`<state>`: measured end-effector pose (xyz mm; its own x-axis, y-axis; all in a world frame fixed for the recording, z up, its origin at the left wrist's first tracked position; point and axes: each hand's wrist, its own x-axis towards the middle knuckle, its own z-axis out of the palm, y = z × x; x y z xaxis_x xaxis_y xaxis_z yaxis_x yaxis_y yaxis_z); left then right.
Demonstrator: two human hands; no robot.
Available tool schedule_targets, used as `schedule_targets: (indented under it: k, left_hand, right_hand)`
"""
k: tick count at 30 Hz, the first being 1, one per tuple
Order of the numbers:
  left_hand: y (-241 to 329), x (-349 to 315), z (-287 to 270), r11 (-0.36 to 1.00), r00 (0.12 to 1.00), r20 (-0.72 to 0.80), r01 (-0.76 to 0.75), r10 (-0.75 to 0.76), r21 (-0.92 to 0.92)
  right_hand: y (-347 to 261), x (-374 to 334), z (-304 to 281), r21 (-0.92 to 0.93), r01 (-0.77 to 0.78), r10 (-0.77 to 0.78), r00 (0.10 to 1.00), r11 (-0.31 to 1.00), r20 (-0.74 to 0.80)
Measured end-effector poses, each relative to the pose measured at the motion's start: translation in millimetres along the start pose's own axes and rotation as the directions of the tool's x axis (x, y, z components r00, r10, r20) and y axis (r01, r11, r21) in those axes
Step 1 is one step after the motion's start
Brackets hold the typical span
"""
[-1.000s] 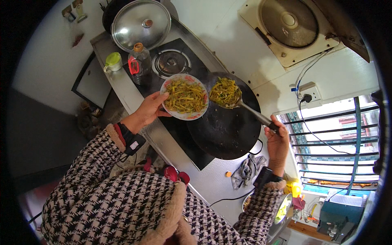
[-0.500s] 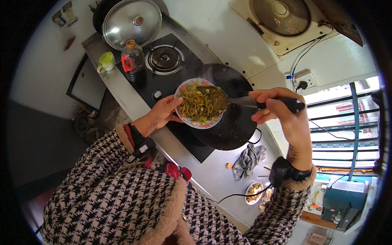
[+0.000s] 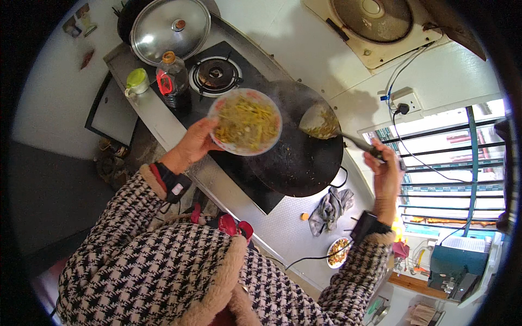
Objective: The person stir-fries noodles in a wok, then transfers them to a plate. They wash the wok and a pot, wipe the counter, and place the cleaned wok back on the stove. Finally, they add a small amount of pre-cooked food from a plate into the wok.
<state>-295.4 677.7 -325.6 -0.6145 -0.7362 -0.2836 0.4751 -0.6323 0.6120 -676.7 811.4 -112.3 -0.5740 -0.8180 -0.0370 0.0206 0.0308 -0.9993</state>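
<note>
My left hand (image 3: 191, 144) grips the left edge of a white bowl with a pink pattern (image 3: 278, 123), thumb over the rim. Shredded green-yellow vegetables (image 3: 244, 120) fill the bowl, a little blurred. Below and to its right lies a dark wok (image 3: 299, 165), largely bare, with small scraps stuck inside. My right hand (image 3: 386, 176) is closed around the dark handle of a wok spatula (image 3: 319, 123). Some of the vegetables cling to the spatula's blade, which is over the wok's right side, apart from the bowl.
Left of the wok are a gas burner (image 3: 215, 74), a dark bottle (image 3: 173, 81), a green-lidded jar (image 3: 137, 81) and a big metal lid (image 3: 171, 31). A grey cloth (image 3: 330, 211) and a bowl of food (image 3: 339, 252) lie on the counter nearer me. A barred window (image 3: 440, 163) is at right.
The spatula has come out of the bowl and moved right, over the wok, carrying some vegetables. My left hand has shifted the bowl left and slightly up. My right hand has lowered in the picture.
</note>
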Motion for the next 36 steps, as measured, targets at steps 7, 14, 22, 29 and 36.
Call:
schedule_targets:
  k: [7, 14, 22, 29, 36]
  left_hand:
    - [37.3, -28.3, -51.9, 0.989, 0.978, -0.185, -0.073, 0.097, 0.131]
    - [29.3, -35.9, -71.2, 0.982, 0.954, -0.293, -0.007, 0.064, 0.191]
    - [15.0, -20.9, -77.5, 0.994, 0.962, -0.272, -0.003, 0.033, 0.11]
    - [10.8, -14.9, -88.2, 0.995, 0.966, -0.256, -0.014, 0.039, 0.099]
    - [10.4, -2.7, -92.7, 0.993, 0.971, -0.238, 0.013, 0.016, 0.117]
  right_hand:
    - [104.5, 17.9, -67.1, -0.048, -0.279, 0.279, 0.96, 0.959, -0.017]
    - [147.1, 52.1, -28.7, 0.274, -0.306, 0.297, 0.952, 0.912, 0.077]
    - [100.8, 42.4, 71.1, -0.023, -0.009, 0.019, 0.899, 1.0, 0.437]
    - [86.3, -42.6, 90.9, -0.313, 0.665, -0.185, 0.567, 0.678, 0.803]
    - [97.4, 25.5, -1.9, -0.104, -0.198, 0.217, 0.954, 0.975, 0.209]
